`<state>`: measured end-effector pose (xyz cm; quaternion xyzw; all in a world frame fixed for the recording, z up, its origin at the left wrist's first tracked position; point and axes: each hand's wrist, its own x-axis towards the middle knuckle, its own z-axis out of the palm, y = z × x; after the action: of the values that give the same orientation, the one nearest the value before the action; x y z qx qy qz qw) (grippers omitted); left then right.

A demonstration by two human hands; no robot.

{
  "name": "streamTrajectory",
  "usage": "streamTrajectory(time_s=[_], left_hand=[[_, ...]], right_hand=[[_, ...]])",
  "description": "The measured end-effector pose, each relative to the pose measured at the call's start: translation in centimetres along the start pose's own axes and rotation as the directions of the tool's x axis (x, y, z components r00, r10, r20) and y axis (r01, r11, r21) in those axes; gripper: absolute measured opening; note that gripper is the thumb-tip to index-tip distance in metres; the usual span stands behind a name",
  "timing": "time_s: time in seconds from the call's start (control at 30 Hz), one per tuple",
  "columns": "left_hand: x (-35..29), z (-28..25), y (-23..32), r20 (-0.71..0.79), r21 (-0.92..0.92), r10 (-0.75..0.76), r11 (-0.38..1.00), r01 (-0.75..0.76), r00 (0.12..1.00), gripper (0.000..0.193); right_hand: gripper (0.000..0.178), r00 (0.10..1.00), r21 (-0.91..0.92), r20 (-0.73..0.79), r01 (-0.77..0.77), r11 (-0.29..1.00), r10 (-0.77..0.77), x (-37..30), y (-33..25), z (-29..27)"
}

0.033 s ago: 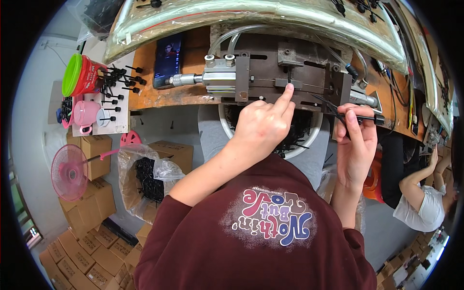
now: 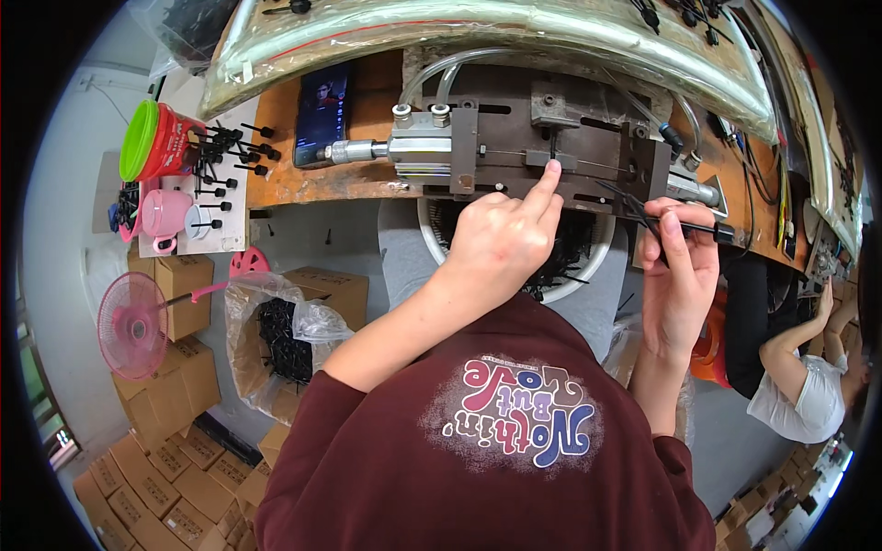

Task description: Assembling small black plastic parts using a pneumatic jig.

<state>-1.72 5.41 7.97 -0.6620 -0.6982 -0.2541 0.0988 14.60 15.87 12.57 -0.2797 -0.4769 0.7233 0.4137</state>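
Observation:
My left hand (image 2: pixel 508 225) reaches over the front of a dark metal fixture (image 2: pixel 501 170), its index finger stretched out. The fingertip touches the lower end of a thin black part (image 2: pixel 553 145) standing at the small central block (image 2: pixel 540 158). The other fingers are partly curled and the thumb is hidden. Right of it, my right hand (image 2: pixel 680 248) is closed on several thin black pin-shaped parts (image 2: pixel 634 204), pinched between thumb and fingers. Their pointed ends reach toward the fixture, and a thicker black end (image 2: pixel 723 233) sticks out on the right.
Air cylinders (image 2: pixel 423 151) with clear hoses flank the fixture. A phone (image 2: pixel 322 110) lies left on the wooden bench (image 2: pixel 271 188). Below sits a white-rimmed basket (image 2: pixel 604 262) of black parts. Pink cup (image 2: pixel 165 213), pink fan (image 2: pixel 133 326) and cardboard boxes (image 2: pixel 170 395) are left. Another person (image 2: pixel 804 395) works far right.
The whole view has shifted very slightly. Both hands keep the same pose, and the black parts stay in my right hand.

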Motion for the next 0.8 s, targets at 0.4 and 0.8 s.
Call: streamTrajectory(time_s=[0.4, 0.8], left_hand=[[0.7, -1.6, 1.2, -0.169, -0.253, -0.102, 0.966, 0.057, 0.98, 0.025], [3.0, -0.8, 2.5, -0.349, -0.338, -0.113, 0.941, -0.012, 0.93, 0.049]], right_hand=[[0.014, 0.984, 0.083, -0.112, 0.15, 0.985, -0.14, 1.0, 1.9, 0.8], [0.011, 0.997, 0.138, -0.076, 0.036, 0.99, -0.025, 0.9, 5.3, 3.0]])
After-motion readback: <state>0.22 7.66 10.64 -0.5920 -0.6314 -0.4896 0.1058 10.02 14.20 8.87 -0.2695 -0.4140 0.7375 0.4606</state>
